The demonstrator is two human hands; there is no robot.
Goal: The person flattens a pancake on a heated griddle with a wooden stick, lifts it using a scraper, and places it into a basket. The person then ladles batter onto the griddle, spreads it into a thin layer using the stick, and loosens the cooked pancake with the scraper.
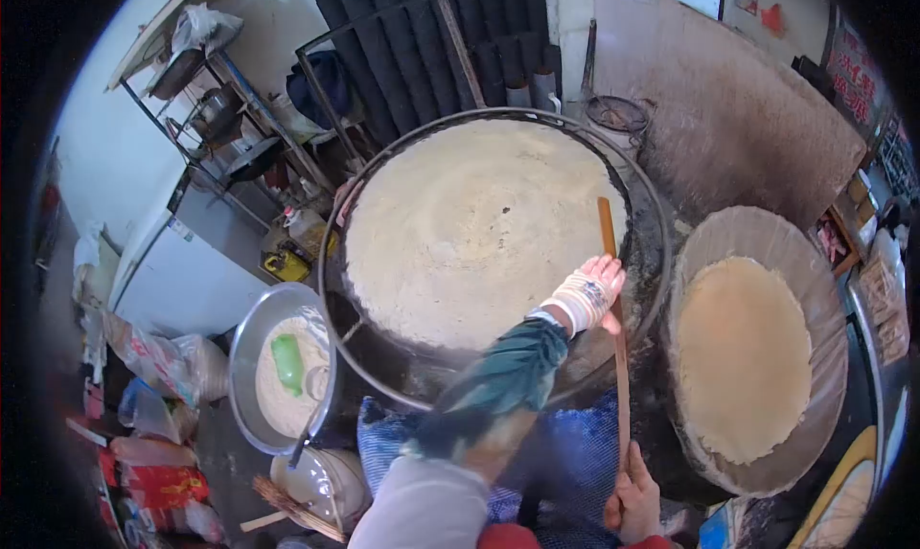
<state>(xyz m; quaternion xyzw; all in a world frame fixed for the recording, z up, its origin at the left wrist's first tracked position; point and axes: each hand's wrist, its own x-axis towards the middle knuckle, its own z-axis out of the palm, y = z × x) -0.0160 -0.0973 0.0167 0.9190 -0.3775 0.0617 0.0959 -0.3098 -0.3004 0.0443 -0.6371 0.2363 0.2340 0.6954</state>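
A thin, pale batter sheet [431,214] covers most of the large round griddle [393,372] in front of me. My left hand [586,295], in a striped glove that leaves the fingertips bare, is closed around the middle of a long wooden spatula [622,377] over the griddle's right side. The spatula's flat brown end lies over the sheet's right edge. Lower down, my right hand [634,499] grips the handle's near end, outside the griddle rim. Part of the spatula is covered by my left hand.
At right stands a wide lined basin [824,357] of yellowish batter [743,357]. A metal bowl [240,381] at left holds flour and a green scoop [287,364]. Below it are a lidded bucket [321,487] and a straw brush [292,506]. A shelf rack [225,127] stands back left.
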